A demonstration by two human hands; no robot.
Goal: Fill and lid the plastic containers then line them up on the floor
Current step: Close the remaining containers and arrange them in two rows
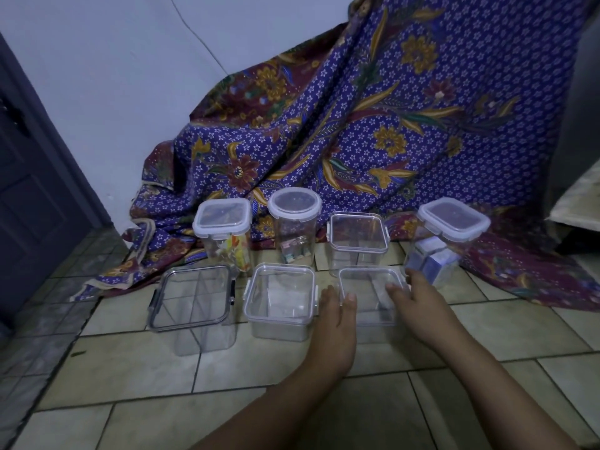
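Seven clear plastic containers stand on the tiled floor in two rows. In the front row, my left hand (336, 315) and my right hand (418, 303) hold the small clear container (370, 287) from either side, thumbs on its near edge. To its left are a clear square container (281, 302) and a dark-rimmed container (191, 308). The back row has a lidded square container with colourful contents (224, 235), a round lidded container (294, 222), a lidded clear square container (358, 243), and a lidded container with blue and white packs (449, 245).
A purple patterned cloth (373, 125) drapes down the wall behind the containers and spills onto the floor at both sides. A dark door (35, 190) stands at the left. Bare tiled floor (146, 384) lies in front of the rows.
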